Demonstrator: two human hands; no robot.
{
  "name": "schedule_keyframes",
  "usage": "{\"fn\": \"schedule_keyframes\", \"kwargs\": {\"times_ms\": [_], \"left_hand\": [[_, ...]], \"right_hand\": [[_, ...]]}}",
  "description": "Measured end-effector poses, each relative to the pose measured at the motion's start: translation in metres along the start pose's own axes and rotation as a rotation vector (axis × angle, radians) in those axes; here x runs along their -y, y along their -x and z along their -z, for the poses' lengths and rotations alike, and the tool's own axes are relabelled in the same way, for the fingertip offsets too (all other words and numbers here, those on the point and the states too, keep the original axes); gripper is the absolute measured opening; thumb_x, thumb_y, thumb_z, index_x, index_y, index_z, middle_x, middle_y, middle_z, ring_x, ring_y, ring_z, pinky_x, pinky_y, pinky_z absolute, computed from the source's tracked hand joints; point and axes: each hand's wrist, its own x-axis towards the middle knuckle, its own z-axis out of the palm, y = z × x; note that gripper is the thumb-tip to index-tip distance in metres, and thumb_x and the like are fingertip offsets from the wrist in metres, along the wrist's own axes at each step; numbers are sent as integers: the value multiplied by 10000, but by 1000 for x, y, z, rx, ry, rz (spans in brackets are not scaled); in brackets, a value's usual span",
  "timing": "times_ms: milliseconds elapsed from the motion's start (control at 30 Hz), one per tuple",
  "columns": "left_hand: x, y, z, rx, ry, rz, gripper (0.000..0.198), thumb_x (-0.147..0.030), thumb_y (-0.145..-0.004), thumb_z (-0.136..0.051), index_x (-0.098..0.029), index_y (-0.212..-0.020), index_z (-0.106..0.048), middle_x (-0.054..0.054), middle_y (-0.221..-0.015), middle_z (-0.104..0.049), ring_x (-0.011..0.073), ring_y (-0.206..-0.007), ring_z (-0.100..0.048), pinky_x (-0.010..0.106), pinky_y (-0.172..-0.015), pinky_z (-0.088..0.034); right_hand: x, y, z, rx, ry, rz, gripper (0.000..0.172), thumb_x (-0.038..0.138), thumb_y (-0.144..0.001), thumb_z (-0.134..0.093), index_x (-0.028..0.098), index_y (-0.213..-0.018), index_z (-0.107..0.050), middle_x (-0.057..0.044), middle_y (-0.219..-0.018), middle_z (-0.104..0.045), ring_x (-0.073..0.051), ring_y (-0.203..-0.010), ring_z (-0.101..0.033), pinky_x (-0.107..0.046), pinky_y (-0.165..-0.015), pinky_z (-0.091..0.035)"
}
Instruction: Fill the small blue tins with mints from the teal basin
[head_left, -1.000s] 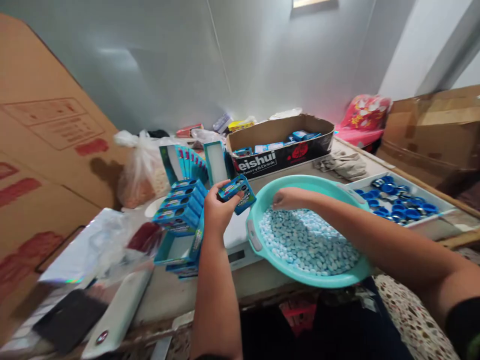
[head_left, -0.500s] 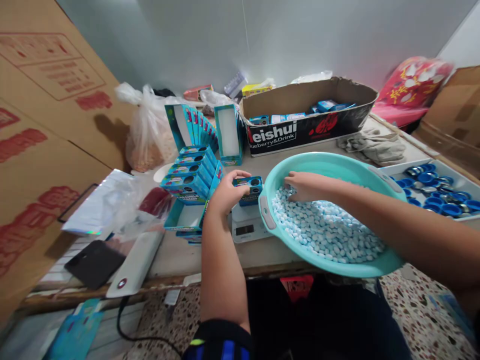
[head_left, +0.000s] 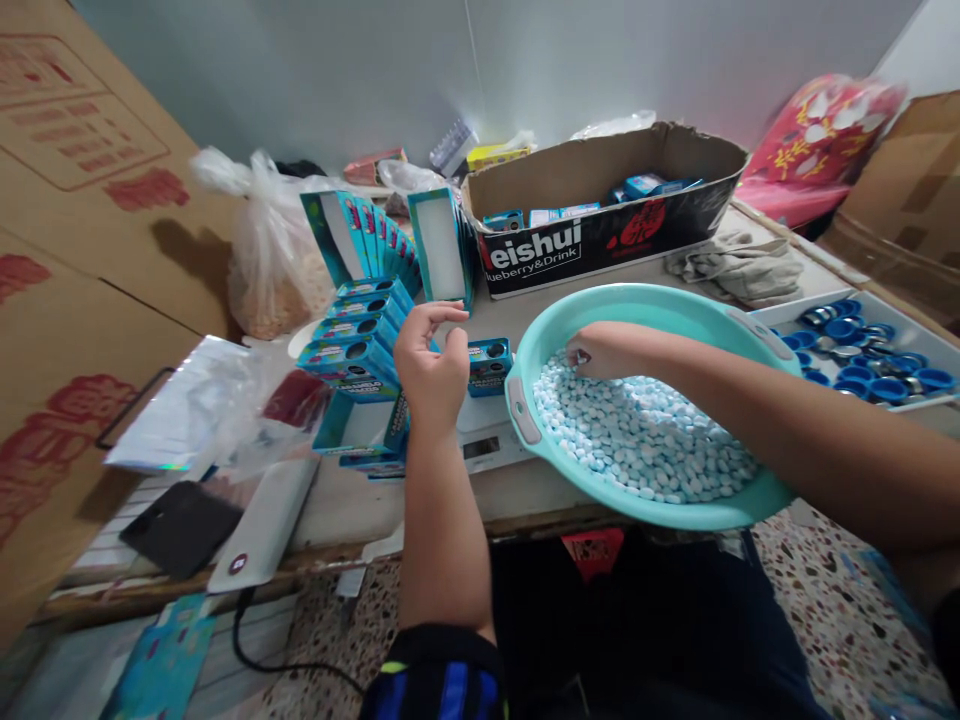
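i have my left grip [head_left: 431, 365] released, thumb and fingers parted and curved around nothing, just left of a small blue printed cardboard box [head_left: 489, 372]. that box stands on a flat white scale [head_left: 501, 447] with a dark display, close by the bowl's left handle. my right grip [head_left: 609, 350] is down inside a wide turquoise plastic bowl [head_left: 660, 513], its fingers curled at the heap of small pale-blue and white rounded pieces [head_left: 660, 440]; i cannot tell whether it has any of them grasped.

left of my left grip, more blue printed boxes [head_left: 356, 365] sit in a row over a shallow open blue tray [head_left: 360, 428]. behind them, several blue-edged cardboard trays [head_left: 367, 238] stand fanned upright. farther back on the pale desk [head_left: 345, 515] is a long open black-printed carton [head_left: 645, 262] with blue packets inside. a crumpled grey cloth [head_left: 742, 268] lies at its right, and beyond the bowl a shallow white tray [head_left: 907, 325] holds blue round caps [head_left: 859, 378].
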Motion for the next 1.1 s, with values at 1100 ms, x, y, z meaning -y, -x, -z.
{"fn": "schedule_keyframes", "kwargs": {"times_ms": [1100], "left_hand": [[7, -1, 15, 472, -346, 341, 756, -155, -630, -719, -314, -1362, -608, 83, -1546, -450, 313, -1501, -427, 507, -1321, -355]], "right_hand": [[-10, 0, 4, -170, -151, 40, 230, 225, -1001, -542, 132, -1108, -724, -106, -1098, -730, -195, -896, -618, -266, -702, -381]]}}
